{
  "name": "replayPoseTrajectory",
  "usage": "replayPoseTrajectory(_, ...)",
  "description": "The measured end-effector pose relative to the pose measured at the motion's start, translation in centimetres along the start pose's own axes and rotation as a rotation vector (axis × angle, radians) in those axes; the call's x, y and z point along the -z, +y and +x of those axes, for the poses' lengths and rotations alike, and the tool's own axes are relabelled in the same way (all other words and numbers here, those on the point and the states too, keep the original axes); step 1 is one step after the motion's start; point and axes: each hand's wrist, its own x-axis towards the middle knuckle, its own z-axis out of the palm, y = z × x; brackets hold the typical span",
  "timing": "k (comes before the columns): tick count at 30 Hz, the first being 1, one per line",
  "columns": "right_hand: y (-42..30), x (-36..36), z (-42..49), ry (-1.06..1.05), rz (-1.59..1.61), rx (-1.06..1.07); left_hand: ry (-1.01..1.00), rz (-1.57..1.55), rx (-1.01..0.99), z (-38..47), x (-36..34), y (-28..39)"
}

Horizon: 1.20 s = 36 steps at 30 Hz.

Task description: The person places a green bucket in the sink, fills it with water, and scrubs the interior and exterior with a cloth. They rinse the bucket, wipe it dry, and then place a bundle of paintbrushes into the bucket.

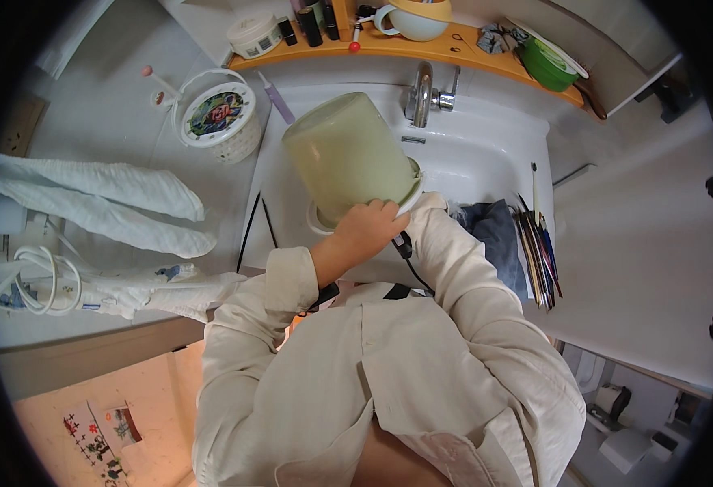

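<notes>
A pale green plastic bucket (347, 155) is tipped over the white washbasin (484, 146), its base up and away from me and its rim towards me. My left hand (365, 234) grips the bucket near its rim, fingers curled over the edge. The right sleeve (432, 213) reaches the bucket's rim, but my right hand itself is hidden behind or inside the bucket. A white ring (317, 220) shows along the rim; whether it belongs to the bucket, I cannot tell. Just below the left hand hangs a black cable with a plug-like end (402, 245).
The chrome tap (420, 97) stands behind the basin. Paintbrushes (539, 255) lie at right beside a dark grey cloth (493, 237). At left are a lidded white bucket (234, 149), a purple electric toothbrush (278, 100) and white towels (101, 195). A wooden shelf (387, 44) holds toiletries.
</notes>
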Motion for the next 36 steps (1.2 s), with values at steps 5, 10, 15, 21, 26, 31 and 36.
replayPoseTrajectory(5, -1.2, -3.6, 1.6, -0.099, -0.025, 0.007, 0.030, 0.011, -0.041, -0.7, -0.2, -0.3)
replayPoseTrajectory(10, -1.2, -3.7, 0.1, -0.111, -0.034, -0.008, 0.056, 0.015, -0.086, -0.8, -0.3, -0.1)
replayPoseTrajectory(15, -0.7, -0.1, -2.5, 0.027, -0.094, -0.029, 0.019, 0.012, -0.056, -1.0, -0.5, -1.1)
replayPoseTrajectory(21, -2.0, 8.0, -5.4, 0.867, 0.045, 0.049, -0.046, -0.037, -0.048, -2.9, -2.2, -3.1)
replayPoseTrajectory(26, -4.6, 8.0, -7.0, 0.898, -0.249, 0.187, -0.092, -0.059, -0.244, -4.4, -4.4, -4.2)
replayPoseTrajectory(31, -5.5, 3.0, -4.9, 0.967, -1.249, 0.427, -0.102, -0.064, -0.365, -5.1, -5.3, -4.7)
replayPoseTrajectory(36, -5.6, -3.6, -2.1, 0.251, -1.812, 0.997, 0.029, -0.142, -0.417, -4.4, -4.5, -5.2)
